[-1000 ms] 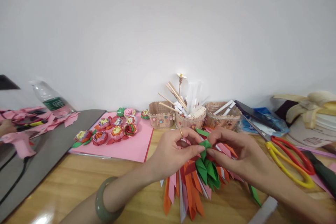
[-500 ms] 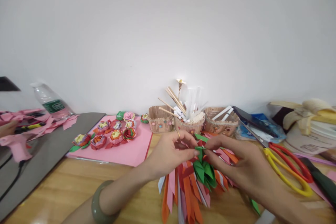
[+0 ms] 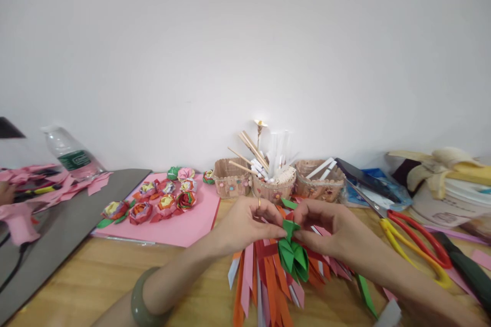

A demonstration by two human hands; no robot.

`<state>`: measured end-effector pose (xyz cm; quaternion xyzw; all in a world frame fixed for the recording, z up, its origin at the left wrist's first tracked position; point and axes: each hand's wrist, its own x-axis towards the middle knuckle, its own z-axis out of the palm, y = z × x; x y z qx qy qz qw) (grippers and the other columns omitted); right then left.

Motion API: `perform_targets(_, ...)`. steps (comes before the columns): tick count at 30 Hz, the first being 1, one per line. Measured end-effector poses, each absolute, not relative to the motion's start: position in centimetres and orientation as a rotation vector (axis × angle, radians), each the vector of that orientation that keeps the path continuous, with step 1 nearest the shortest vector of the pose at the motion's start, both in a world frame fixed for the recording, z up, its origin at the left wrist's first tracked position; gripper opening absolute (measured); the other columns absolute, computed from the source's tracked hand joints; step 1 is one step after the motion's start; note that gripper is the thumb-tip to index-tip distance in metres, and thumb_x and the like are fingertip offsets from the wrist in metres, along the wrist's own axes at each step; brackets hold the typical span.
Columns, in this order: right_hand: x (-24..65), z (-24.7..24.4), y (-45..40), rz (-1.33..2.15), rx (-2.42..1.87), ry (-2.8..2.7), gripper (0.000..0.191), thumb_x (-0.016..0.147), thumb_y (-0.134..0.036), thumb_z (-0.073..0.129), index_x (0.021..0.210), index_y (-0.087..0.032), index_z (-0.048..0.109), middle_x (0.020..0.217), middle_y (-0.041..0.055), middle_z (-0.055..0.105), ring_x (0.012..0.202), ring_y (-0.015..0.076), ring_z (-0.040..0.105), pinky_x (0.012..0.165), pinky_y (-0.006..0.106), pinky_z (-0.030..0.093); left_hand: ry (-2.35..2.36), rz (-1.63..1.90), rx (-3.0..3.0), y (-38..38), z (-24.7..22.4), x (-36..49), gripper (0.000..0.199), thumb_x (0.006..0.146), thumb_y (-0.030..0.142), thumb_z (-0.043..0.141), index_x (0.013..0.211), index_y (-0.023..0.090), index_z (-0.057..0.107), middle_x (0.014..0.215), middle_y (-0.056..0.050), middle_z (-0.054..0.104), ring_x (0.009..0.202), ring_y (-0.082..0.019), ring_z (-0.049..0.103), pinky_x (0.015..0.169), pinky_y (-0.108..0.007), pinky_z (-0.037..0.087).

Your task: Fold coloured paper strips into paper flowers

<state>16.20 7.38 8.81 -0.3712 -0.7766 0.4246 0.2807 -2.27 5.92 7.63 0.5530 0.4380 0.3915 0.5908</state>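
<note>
Between my two hands is a folded green paper piece (image 3: 293, 255), with its pointed flaps hanging down. My left hand (image 3: 251, 225) pinches its upper left edge between thumb and forefinger. From the other side, my right hand (image 3: 326, 225) grips the upper right edge with thumb and fingertips. Below the green piece, a spread of orange, pink, white and red paper strips (image 3: 264, 286) fans out over the wooden table (image 3: 115, 276). A ring and a green bangle (image 3: 148, 296) are on my left hand and wrist.
Rolled paper flowers (image 3: 166, 204) lie on a pink sheet (image 3: 203, 217) to the left. Three small baskets (image 3: 232, 179) stand against the wall, the middle one holding sticks. Red and yellow scissors (image 3: 418, 240) lie right. Farther left are a pink glue gun (image 3: 17, 222) and a bottle (image 3: 72, 156).
Both hands and the green paper piece sit slightly lower in view, and the piece's top fold now shows more between my fingers. The whole view has shifted a little.
</note>
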Motion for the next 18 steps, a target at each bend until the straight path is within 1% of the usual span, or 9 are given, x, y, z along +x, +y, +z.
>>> perform_targets(4,16.0,8.6,7.2,1.089,-0.98,-2.079,0.008,0.07,-0.014,0.053,0.066,-0.02,0.051,0.062,-0.0039,0.055,0.057,0.0106,0.051,0.052,0.022,0.041,1.067,0.953,1.345,5.6,7.7,-2.1,0.02,0.055,0.024,0.077,0.063,0.014,0.061,0.061,0.001,0.061,0.058,-0.01,0.053,0.058,-0.025,0.041)
perform_targets(8,15.6,8.6,6.8,0.972,-0.992,-2.051,0.01,0.069,-0.011,0.051,0.067,-0.02,0.051,0.064,-0.0028,0.058,0.062,0.0132,0.055,0.059,0.025,0.043,1.132,1.015,1.412,5.2,7.8,-1.8,0.01,0.061,0.018,0.068,0.062,0.015,0.059,0.061,0.002,0.059,0.059,-0.01,0.053,0.058,-0.024,0.04)
perform_targets(15,15.5,8.7,6.7,0.871,-0.914,-2.063,0.011,0.073,-0.011,0.05,0.071,-0.021,0.053,0.066,-0.0028,0.061,0.062,0.0127,0.057,0.058,0.023,0.046,1.18,1.029,1.519,4.9,8.3,-1.6,0.008,0.064,0.015,0.064,0.067,0.016,0.056,0.065,0.003,0.057,0.064,-0.011,0.052,0.058,-0.023,0.038)
perform_targets(18,15.6,8.7,6.6,0.824,-0.887,-2.078,0.012,0.075,-0.011,0.049,0.069,-0.021,0.052,0.062,-0.0036,0.059,0.058,0.0117,0.056,0.053,0.021,0.044,1.178,1.005,1.551,4.7,8.3,-1.6,0.006,0.067,0.014,0.06,0.069,0.017,0.055,0.066,0.003,0.056,0.062,-0.01,0.051,0.056,-0.022,0.037)
